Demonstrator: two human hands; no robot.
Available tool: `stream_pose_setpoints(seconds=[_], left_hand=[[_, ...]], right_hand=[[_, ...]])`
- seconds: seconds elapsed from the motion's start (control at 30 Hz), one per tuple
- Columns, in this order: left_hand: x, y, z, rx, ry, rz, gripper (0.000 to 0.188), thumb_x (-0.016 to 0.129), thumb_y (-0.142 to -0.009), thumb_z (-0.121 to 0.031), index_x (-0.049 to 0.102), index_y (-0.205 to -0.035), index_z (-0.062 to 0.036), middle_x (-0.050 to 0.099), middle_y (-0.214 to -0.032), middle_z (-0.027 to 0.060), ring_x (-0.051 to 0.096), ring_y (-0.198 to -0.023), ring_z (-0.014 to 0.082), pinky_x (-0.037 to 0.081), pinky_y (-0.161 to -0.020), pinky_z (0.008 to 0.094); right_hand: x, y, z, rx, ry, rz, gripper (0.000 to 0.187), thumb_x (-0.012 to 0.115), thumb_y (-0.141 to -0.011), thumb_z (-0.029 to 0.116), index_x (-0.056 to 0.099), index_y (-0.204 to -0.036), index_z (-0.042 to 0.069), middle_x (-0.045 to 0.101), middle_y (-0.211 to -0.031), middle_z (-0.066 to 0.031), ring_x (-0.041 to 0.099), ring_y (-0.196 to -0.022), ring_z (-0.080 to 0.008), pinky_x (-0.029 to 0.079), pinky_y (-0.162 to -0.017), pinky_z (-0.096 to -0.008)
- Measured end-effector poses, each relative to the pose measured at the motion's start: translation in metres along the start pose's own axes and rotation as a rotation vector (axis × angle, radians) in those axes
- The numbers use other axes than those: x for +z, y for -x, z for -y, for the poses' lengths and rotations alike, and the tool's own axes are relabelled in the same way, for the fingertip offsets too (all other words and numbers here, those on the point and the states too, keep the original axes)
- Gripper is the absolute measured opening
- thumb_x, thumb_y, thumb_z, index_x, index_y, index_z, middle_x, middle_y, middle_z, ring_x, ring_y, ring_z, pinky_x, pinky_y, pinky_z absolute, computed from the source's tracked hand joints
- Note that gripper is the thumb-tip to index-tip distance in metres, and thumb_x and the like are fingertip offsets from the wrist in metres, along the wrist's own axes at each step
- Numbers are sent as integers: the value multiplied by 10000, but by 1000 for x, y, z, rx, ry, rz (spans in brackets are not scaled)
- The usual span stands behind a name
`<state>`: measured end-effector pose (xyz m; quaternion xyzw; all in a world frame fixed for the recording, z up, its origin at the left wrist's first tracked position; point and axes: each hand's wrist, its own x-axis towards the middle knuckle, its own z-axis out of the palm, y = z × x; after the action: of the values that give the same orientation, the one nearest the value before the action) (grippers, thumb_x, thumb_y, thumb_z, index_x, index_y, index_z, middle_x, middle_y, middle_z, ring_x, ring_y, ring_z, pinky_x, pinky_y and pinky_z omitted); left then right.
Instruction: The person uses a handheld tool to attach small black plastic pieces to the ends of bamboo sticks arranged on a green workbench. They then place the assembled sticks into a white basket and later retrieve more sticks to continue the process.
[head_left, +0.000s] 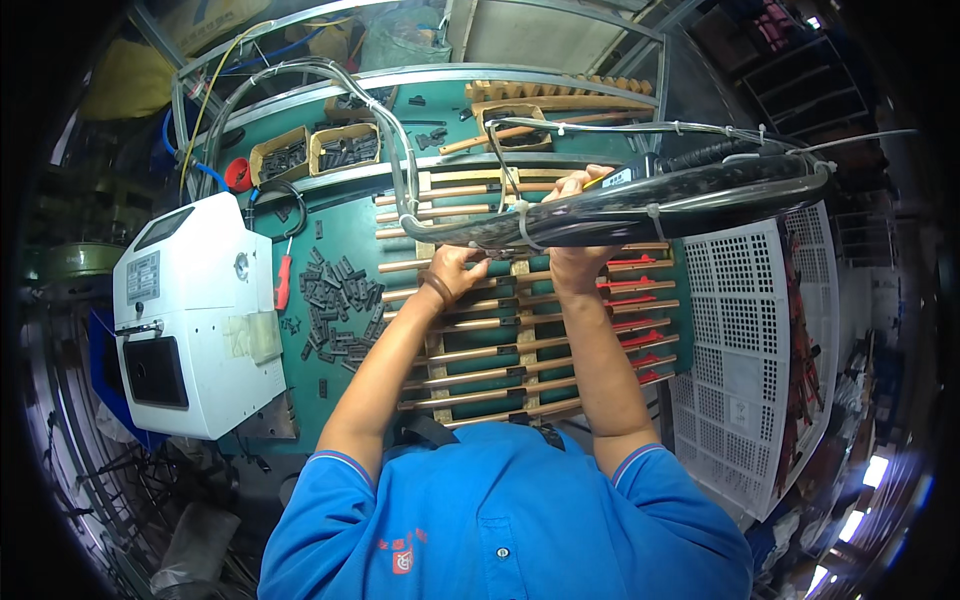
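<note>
My right hand (576, 268) is closed round a dark electric screwdriver (618, 180) with a pale label and a coiled cord. A thick black cable bundle (640, 218) crosses in front, hiding part of that hand and the tool's tip. Farther left, my left hand (458, 272) is bent over the row of copper-coloured rods (470, 381), its thumb and fingers drawn together. What its fingertips pinch is hidden under the cable. The rods lie side by side across wooden slotted strips (526, 334); several carry black pieces midway and red parts (640, 340) at their right ends.
Left of the rods lies a heap of small black parts (340, 305), beside a red-handled screwdriver (283, 280) and a white machine (200, 315). Behind are cardboard boxes (345, 148) of black parts and a red cup (238, 174). A white perforated crate (735, 345) stands at right.
</note>
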<state>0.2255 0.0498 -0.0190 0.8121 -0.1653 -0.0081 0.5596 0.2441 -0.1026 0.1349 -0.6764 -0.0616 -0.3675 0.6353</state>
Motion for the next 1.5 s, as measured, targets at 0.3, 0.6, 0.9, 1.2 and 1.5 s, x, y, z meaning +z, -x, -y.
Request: stream_pose_setpoints(seconds=[0.3,0.6,0.9,1.2,1.5], left_hand=[[-11,3,-6,-257,373,-5,177,671,-852,-114,661,-955,30,684,-878,50,621,-788,116,510,-724,264],[18,-17,26,-118,-136,67,133,722,-774,-81,654,-852,3,614,-770,103,601,-694,211,477,-638,330],[23,-17,6,140,-331,-102,126,734,-694,-94,638,-772,-68,579,-792,78,545,-836,305,413,-750,413],[26,-11,10,144,-397,22,133,739,-704,-138,651,-782,-77,572,-794,79,547,-812,290,420,-741,401],[26,-20,10,52,-191,-124,132,741,-715,-95,636,-727,-16,553,-700,109,545,-697,289,431,-634,378]], right_hand=[[0,-12,26,63,-176,-51,269,651,-746,17,540,-990,-7,605,-899,-20,562,-767,-86,471,-724,-228],[-1,-18,32,-3,-147,19,488,733,-809,263,473,-1129,4,550,-955,-64,562,-821,-124,505,-808,-295],[-16,-15,23,-8,-167,94,619,787,-761,224,419,-1216,22,537,-1022,-64,544,-921,-127,502,-849,-287],[-5,-17,26,43,-235,67,518,740,-796,135,430,-1190,4,541,-1003,-77,528,-908,-145,476,-854,-299],[1,-21,17,-10,-155,-65,301,629,-710,-53,532,-988,8,583,-845,-15,564,-700,-81,485,-691,-229]])
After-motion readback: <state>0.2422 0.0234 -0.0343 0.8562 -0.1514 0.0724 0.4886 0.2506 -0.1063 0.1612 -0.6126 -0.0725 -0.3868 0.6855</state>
